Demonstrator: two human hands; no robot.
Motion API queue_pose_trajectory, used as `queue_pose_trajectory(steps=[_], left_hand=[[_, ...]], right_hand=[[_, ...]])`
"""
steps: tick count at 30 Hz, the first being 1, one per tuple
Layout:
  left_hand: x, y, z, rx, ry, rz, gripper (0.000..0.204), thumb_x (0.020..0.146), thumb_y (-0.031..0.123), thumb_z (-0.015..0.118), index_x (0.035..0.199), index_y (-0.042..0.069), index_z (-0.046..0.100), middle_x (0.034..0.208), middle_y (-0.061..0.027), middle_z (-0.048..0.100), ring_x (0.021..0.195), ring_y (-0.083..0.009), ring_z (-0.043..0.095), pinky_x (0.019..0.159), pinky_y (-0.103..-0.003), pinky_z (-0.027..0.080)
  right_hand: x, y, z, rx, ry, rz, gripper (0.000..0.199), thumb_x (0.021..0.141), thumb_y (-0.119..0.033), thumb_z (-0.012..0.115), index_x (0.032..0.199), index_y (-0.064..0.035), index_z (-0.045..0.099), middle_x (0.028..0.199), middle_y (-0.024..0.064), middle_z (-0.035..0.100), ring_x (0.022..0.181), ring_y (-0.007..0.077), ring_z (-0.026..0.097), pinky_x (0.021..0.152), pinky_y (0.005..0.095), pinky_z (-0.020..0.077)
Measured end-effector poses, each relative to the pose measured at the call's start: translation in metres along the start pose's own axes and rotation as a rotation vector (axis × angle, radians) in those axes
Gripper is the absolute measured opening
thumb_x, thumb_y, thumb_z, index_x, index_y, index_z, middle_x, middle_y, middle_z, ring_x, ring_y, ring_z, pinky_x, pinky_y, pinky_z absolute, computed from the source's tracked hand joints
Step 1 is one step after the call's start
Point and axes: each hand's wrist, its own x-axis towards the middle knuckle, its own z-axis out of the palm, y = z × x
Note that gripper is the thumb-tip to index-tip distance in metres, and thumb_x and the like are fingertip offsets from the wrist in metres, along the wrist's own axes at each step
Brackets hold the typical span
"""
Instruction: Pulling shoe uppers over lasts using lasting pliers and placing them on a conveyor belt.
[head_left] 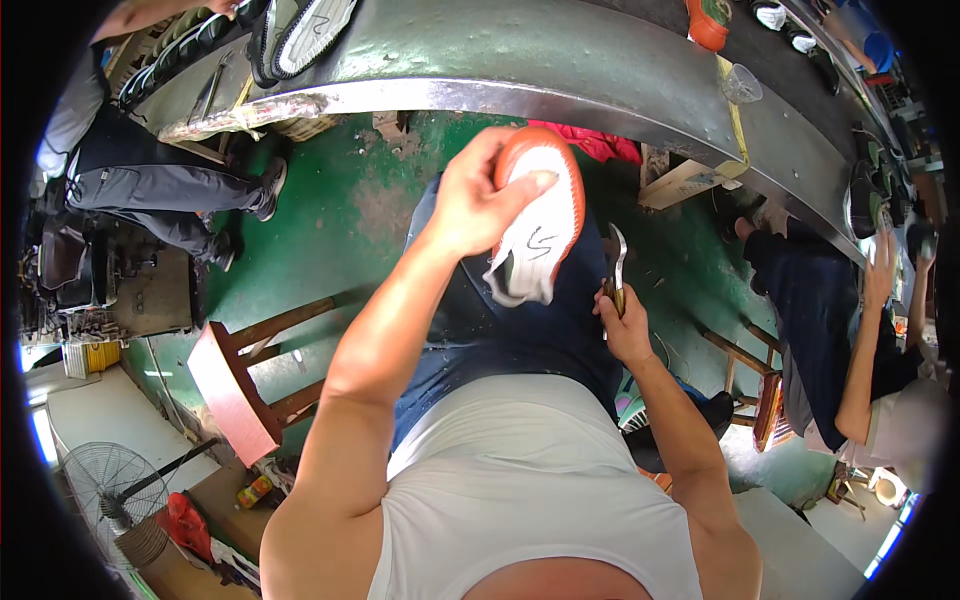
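Observation:
My left hand [478, 205] is closed round an orange shoe upper on a last [546, 215], held above my lap. Its white underside faces up with a dark handwritten mark, and the thumb presses on that face. Loose white lining hangs from the end nearer to me; the opposite, rounded end is smoothly covered in orange. Lower and to the right, my right hand [628, 330] grips metal pincers [618, 262] by the handles. Their curved head points away from me, apart from the shoe. Part of the handles is hidden in my fingers.
A long metal-topped bench [480, 98] runs across the front, bearing a pale-soled shoe [312, 38], an orange shoe [708, 25] and a clear cup [741, 84]. Wooden stools [235, 390] stand at both sides. Co-workers are at left and right; a fan [115, 500] is lower left.

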Motion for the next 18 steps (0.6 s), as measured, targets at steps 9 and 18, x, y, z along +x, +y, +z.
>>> queue_pose_trajectory(steps=[9,18], left_hand=[[-0.085,-0.150,-0.004,-0.048,-0.005,-0.863,0.062,0.107,0.051,0.033,0.132,-0.001,0.057,0.119,-0.0134,0.066,0.105,-0.0203,0.063,0.095,-0.035,0.048],[-0.121,-0.149,-0.001,-0.202,0.064,-0.791,0.065,0.106,0.054,0.028,0.148,0.006,0.041,0.137,-0.0116,0.056,0.123,-0.0222,0.054,0.106,-0.035,0.043]], right_hand=[[0.006,-0.074,-0.032,-0.392,-0.563,-0.032,0.032,0.090,-0.015,0.062,0.116,0.0040,0.057,0.100,0.0215,0.068,0.093,0.0413,0.065,0.083,0.0429,0.0515],[0.027,-0.112,-0.002,-0.784,-0.562,-0.114,0.032,0.090,-0.017,0.063,0.115,0.0036,0.057,0.109,0.0226,0.065,0.095,0.0440,0.063,0.085,0.0465,0.0514]])
